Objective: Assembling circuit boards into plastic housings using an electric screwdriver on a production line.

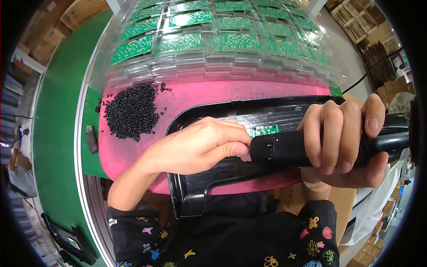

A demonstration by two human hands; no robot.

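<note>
Fingers point(229, 133) on the left hand point(195, 147) are pinched up narrow, right at the nose of a black power driver point(284, 151); can't tell if there's anything tiny between them. The right hand point(338, 138) has its fingers wrapped around the driver's body, so that one's clearly holding it.

Okay, left to right. Far left there's a green surface point(62, 115), with a black device point(71, 240) sitting down near the bottom. Next comes a small dark grey thing point(92, 140) just beside the edge of a pink mat point(191, 91). A big heap of small black parts point(131, 111) is piled on the mat's left side, a few strays around it. Behind the mat, stacked clear plastic trays point(213, 60) carry rows of green boards point(184, 42).

In the middle, a long black plastic housing point(195, 115) lies on the mat, its near left corner sticking out past the edge toward the person. A green circuit board point(267, 130) sits inside it, partly hidden by the left hand and the driver. The driver lies sideways over the housing, nose pointing left. Over on the right, cardboard boxes point(396, 91).
</note>
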